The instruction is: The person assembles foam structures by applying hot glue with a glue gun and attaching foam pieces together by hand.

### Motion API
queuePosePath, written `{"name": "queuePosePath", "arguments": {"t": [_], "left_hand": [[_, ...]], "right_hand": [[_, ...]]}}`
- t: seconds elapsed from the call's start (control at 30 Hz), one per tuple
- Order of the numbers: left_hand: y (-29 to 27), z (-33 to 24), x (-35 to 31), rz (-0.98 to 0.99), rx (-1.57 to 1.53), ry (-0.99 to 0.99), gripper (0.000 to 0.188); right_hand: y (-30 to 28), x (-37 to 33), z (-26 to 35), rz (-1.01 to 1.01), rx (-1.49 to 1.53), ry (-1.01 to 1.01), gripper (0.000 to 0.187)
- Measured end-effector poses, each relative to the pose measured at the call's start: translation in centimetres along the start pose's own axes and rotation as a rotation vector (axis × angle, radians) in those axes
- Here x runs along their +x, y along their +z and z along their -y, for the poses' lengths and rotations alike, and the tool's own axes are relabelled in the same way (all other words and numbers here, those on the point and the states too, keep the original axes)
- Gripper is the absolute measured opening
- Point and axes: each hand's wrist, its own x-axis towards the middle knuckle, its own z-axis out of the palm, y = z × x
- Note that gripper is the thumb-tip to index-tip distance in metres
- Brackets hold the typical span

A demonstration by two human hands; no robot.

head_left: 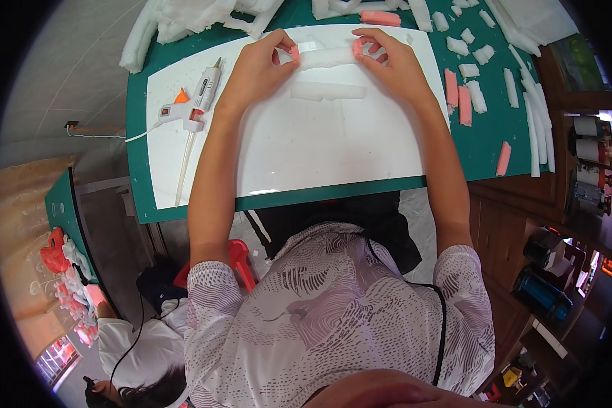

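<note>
Near the far edge of the white board [333, 149], a rough white foam strip [328, 58] lies crosswise between my hands. My left hand [262, 71] is closed, pinching a small pink foam piece [295, 54] at the strip's left end. At the right end, another pink foam piece [358, 47] is pinched between the thumb and fingers of my right hand [391, 61]. Both pink pieces appear to touch the strip. Just nearer to me rests a second white strip [328, 91]. A hot glue gun [198, 102] with a glue stick [185, 166] lies left of my left forearm.
The board lies on a green table mat [137, 163]. White foam lengths [204, 17] are heaped at the far left. Several white chunks [457, 46] and pink blocks [464, 105] sit at right, beside long white strips [536, 126]. Another person [139, 340] is at lower left.
</note>
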Motion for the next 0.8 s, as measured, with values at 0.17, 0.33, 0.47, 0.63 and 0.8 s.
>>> {"name": "queuePosePath", "arguments": {"t": [0.17,0.33,0.47,0.63,0.8], "left_hand": [[0.07,0.13,0.06,0.003,0.002,0.003,0.024],[-0.1,-0.19,0.01,0.01,0.006,-0.012,0.025],[-0.02,-0.11,0.03,0.004,0.009,-0.012,0.025],[0.05,0.02,0.01,0.001,0.014,-0.011,0.025],[0.08,0.15,0.04,-0.001,0.009,-0.008,0.025]], "right_hand": [[-0.01,-0.09,0.15,-0.01,0.006,-0.002,0.036],[-0.06,-0.01,0.02,0.002,0.022,-0.007,0.038],[0.02,-0.01,-0.09,0.002,0.021,-0.012,0.038],[0.0,0.0,-0.03,0.005,0.024,-0.01,0.038],[0.01,0.0,-0.11,0.008,0.021,0.001,0.039]]}}
